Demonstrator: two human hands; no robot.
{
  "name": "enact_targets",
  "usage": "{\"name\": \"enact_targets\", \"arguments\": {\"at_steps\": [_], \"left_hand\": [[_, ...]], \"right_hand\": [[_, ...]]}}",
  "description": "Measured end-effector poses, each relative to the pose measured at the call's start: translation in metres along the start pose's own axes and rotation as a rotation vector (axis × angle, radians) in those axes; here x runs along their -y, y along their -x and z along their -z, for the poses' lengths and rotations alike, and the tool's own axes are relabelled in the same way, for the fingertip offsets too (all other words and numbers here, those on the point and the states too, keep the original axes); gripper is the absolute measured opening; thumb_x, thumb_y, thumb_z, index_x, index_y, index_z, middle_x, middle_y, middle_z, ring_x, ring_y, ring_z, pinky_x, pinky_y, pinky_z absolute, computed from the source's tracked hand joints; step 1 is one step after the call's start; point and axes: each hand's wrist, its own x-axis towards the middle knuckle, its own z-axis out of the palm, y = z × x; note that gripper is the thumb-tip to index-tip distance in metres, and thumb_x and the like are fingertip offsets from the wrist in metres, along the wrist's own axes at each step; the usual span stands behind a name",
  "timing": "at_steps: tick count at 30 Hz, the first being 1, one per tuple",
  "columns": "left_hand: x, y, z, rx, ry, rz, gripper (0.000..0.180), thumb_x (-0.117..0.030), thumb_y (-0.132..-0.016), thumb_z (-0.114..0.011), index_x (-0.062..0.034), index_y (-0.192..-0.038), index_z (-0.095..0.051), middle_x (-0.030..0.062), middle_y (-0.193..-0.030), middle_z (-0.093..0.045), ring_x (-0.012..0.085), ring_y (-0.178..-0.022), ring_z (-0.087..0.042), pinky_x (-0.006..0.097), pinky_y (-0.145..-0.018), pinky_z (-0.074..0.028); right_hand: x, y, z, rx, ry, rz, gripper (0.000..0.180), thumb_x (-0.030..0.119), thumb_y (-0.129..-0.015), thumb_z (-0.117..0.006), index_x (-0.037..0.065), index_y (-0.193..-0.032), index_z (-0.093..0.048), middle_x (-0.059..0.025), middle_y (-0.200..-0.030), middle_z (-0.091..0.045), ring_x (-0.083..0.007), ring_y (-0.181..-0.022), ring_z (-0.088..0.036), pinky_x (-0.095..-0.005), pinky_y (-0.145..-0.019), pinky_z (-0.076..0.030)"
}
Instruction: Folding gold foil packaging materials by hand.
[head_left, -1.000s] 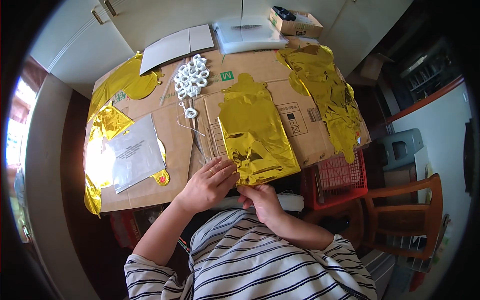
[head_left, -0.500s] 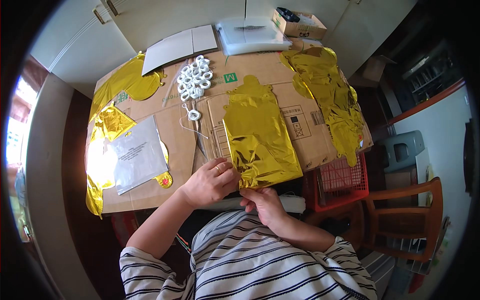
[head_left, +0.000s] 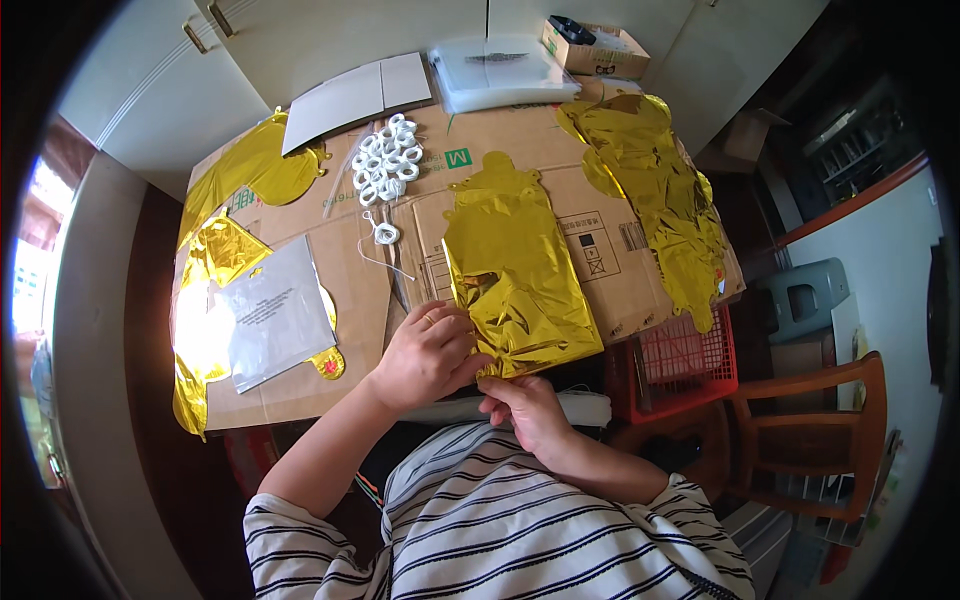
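Note:
A flat gold foil balloon (head_left: 520, 265), creased and folded over itself, lies in front of me with its near edge at the table's front. My right hand (head_left: 530, 408) pinches its near left corner between thumb and forefinger from below. Bent over the same corner is my left hand (head_left: 428, 358), with a ring on one finger; thumb and forefinger are closed on the foil beside the right thumb. Exactly what lies between those left fingertips is partly hidden. Beyond the left hand rests a small coil of white ribbon (head_left: 386, 233) with a loose end trailing.
Cardboard (head_left: 400, 300) covers the table. A pile of white ribbon coils (head_left: 387, 160) sits farther back. More gold foil balloons lie right (head_left: 650, 190) and left (head_left: 265, 165). A clear printed bag (head_left: 275, 310) lies left. A red basket (head_left: 685, 365) and wooden chair (head_left: 810, 430) stand right.
My left hand has lifted slightly and its fingers have spread forward over the balloon's left edge. The foil near it has buckled a little. My right hand keeps its place at the corner.

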Motion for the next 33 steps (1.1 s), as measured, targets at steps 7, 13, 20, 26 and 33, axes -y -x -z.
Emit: {"name": "enact_targets", "arguments": {"at_steps": [7,13,20,26,33], "left_hand": [[-0.018,-0.004,-0.008,-0.064,-0.089,0.346,0.034,-0.017,-0.078,-0.082,-0.0045,-0.107,-0.067,0.017,-0.127,-0.062,0.033,-0.11,-0.064,0.044,-0.093,-0.049],[-0.021,-0.001,-0.012,-0.03,-0.235,0.289,0.038,-0.018,-0.086,-0.074,-0.0058,-0.122,-0.068,0.0149,-0.138,-0.06,0.0349,-0.127,-0.057,0.049,-0.102,-0.044],[-0.016,0.006,-0.014,-0.018,-0.222,0.304,0.041,-0.021,-0.086,-0.074,-0.0043,-0.123,-0.068,0.018,-0.134,-0.063,0.0373,-0.128,-0.058,0.051,-0.107,-0.042],[-0.018,0.006,-0.008,0.052,-0.151,0.307,0.051,-0.025,-0.086,-0.076,0.0,-0.13,-0.064,0.023,-0.139,-0.06,0.0383,-0.135,-0.055,0.054,-0.116,-0.037],[-0.01,0.01,-0.012,0.057,-0.11,0.302,0.057,-0.026,-0.087,-0.075,-0.0002,-0.136,-0.06,0.0232,-0.142,-0.058,0.0387,-0.138,-0.052,0.059,-0.118,-0.033]], "right_hand": [[-0.004,-0.001,0.0,0.0,0.001,0.032,0.016,0.018,-0.092,-0.076,0.003,-0.097,-0.074,-0.0047,-0.077,-0.07,-0.01,-0.062,-0.062,-0.0218,-0.054,-0.046],[-0.006,-0.001,0.002,0.006,0.001,-0.002,0.014,0.016,-0.093,-0.075,0.003,-0.098,-0.074,-0.0028,-0.079,-0.07,-0.0098,-0.066,-0.063,-0.0219,-0.056,-0.047],[-0.006,-0.001,0.002,0.013,-0.016,-0.009,0.014,0.018,-0.094,-0.075,0.004,-0.097,-0.073,-0.0038,-0.077,-0.069,-0.0093,-0.063,-0.062,-0.0215,-0.056,-0.047],[-0.007,-0.001,0.005,0.021,0.003,-0.009,0.018,0.021,-0.094,-0.075,0.004,-0.094,-0.073,-0.0046,-0.076,-0.07,-0.0093,-0.062,-0.062,-0.0214,-0.055,-0.047],[-0.006,0.005,0.001,0.004,-0.011,-0.017,0.025,0.027,-0.097,-0.073,0.002,-0.096,-0.073,-0.0067,-0.077,-0.071,-0.0102,-0.063,-0.063,-0.0221,-0.056,-0.048]]}}
